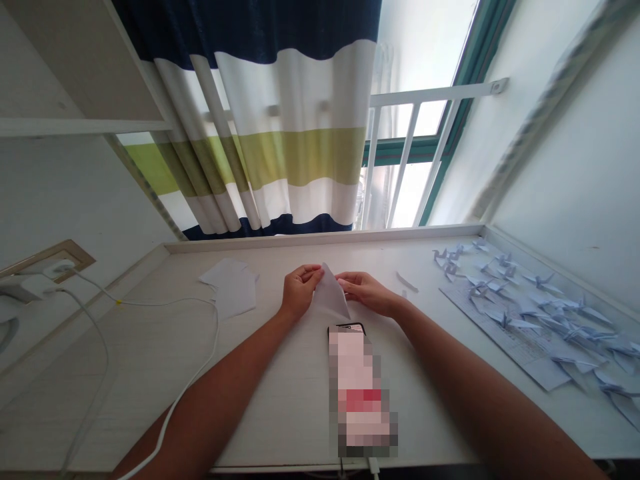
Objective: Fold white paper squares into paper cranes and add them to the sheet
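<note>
Both of my hands hold a white sheet of paper (pixel 330 297) folded into a pointed, triangular shape on a white desk (pixel 280 393). My left hand (pixel 299 291) pinches its upper left edge near the tip. My right hand (pixel 369 291) grips the right edge, fingers curled on it. A phone (pixel 357 383) lies flat on the desk just in front of the paper, between my forearms.
A small stack of white paper sheets (pixel 230 285) lies left of my hands. Several folded paper cranes (pixel 535 307) rest on a sheet at the right. A white cable (pixel 165 307) runs from a wall socket (pixel 47 267) across the desk. A striped curtain (pixel 280 153) hangs behind.
</note>
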`<state>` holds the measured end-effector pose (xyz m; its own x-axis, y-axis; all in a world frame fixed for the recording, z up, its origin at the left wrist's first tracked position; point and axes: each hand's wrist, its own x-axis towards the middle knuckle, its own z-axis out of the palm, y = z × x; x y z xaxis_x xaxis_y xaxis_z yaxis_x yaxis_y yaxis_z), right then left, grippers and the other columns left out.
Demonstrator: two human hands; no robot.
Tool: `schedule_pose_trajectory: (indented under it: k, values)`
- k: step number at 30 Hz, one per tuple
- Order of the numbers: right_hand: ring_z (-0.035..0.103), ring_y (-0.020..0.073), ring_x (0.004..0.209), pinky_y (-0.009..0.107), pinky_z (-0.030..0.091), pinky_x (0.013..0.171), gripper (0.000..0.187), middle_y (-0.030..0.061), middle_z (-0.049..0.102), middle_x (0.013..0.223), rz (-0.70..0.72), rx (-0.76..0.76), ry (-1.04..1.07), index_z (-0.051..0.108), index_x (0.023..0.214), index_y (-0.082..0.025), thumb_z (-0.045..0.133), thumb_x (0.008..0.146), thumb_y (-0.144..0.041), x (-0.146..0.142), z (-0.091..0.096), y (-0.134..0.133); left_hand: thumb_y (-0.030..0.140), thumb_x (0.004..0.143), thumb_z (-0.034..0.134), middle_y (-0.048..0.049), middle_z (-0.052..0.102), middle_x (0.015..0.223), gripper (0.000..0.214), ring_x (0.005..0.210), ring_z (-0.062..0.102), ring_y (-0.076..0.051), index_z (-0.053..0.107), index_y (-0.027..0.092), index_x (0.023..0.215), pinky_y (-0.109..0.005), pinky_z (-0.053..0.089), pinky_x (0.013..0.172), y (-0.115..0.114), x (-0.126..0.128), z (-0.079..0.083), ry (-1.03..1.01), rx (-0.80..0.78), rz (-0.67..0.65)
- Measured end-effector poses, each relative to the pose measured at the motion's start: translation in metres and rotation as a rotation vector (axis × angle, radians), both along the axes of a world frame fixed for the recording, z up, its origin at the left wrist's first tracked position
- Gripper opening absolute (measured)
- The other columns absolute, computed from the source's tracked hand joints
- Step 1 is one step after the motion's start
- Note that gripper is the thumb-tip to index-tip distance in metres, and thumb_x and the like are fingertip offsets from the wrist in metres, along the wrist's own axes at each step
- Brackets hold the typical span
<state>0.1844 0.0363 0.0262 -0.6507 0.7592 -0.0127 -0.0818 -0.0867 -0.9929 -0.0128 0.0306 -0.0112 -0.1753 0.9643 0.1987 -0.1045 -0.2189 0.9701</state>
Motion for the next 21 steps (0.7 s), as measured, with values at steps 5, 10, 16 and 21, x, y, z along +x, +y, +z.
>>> schedule_pose_trajectory:
  k: [5,10,16,21]
  values:
    - [0.069,0.0184,0.085,0.031,0.054,0.078,0.042,0.0066,0.076,0.097,-0.006,0.012,-0.002,0.074,0.107,-0.018,0.084,0.074,-0.042,-0.007,0.002,-0.008,0.048,0.072,0.082,-0.0115,0.079,0.093,0.04,0.085,0.073,-0.025,0.074,0.017,0.095,-0.035,0.054,0.079,-0.01,0.012,0.009,-0.04,0.037,-0.063]
    - [0.07,0.0196,0.082,0.031,0.053,0.074,0.039,0.0061,0.077,0.091,-0.185,0.051,0.053,0.072,0.104,-0.019,0.082,0.076,-0.044,-0.007,0.002,-0.009,0.057,0.087,0.064,-0.0115,0.074,0.112,0.043,0.087,0.067,-0.019,0.072,0.019,0.107,-0.029,0.052,0.073,-0.018,0.008,0.018,-0.014,0.056,-0.051]
    - [0.066,0.0178,0.072,0.029,0.051,0.067,0.036,0.0052,0.075,0.085,-0.339,0.084,0.092,0.072,0.09,-0.018,0.081,0.075,-0.049,-0.006,0.001,-0.007,0.045,0.075,0.081,-0.0072,0.074,0.09,0.036,0.07,0.062,-0.016,0.074,0.017,0.097,-0.027,0.049,0.062,-0.022,0.01,0.008,0.119,0.053,-0.197]
    - [0.062,0.0162,0.066,0.027,0.046,0.06,0.038,0.0022,0.072,0.078,-0.424,0.102,0.065,0.069,0.084,-0.019,0.078,0.075,-0.055,-0.012,-0.001,-0.01,0.044,0.074,0.082,-0.0066,0.074,0.088,0.035,0.071,0.063,-0.017,0.074,0.018,0.095,-0.029,0.05,0.063,-0.022,0.008,0.005,0.155,0.049,-0.209]
